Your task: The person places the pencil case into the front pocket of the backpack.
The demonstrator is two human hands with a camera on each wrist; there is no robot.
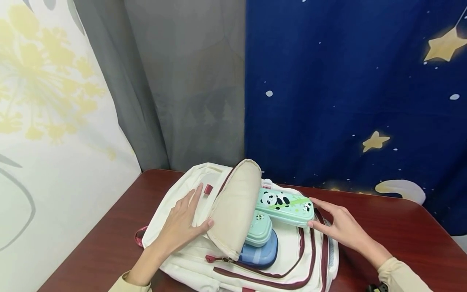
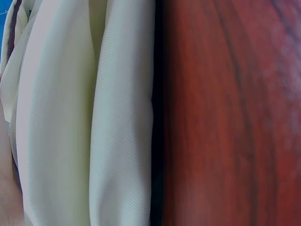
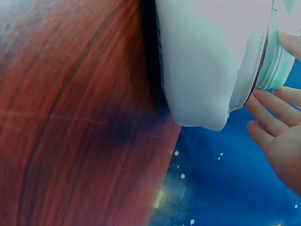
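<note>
A white backpack (image 1: 186,251) with dark red zips lies on the table, its front pocket flap (image 1: 237,202) lifted. My left hand (image 1: 180,225) rests on the left side of the backpack, fingers straight, thumb at the flap's edge. At the pocket's right, my right hand (image 1: 341,225) holds the end of a mint green panda pencil case (image 1: 284,205) between thumb and fingers. That case lies partly under the flap. Below it are a smaller mint green case (image 1: 260,231) and a blue case (image 1: 260,253), both partly hidden by the flap.
The dark red wooden table (image 1: 394,223) extends to both sides of the backpack. Behind stand a grey curtain (image 1: 193,81) and a blue curtain (image 1: 328,81) with stars. A white patterned sheet (image 1: 54,182) hangs at the left.
</note>
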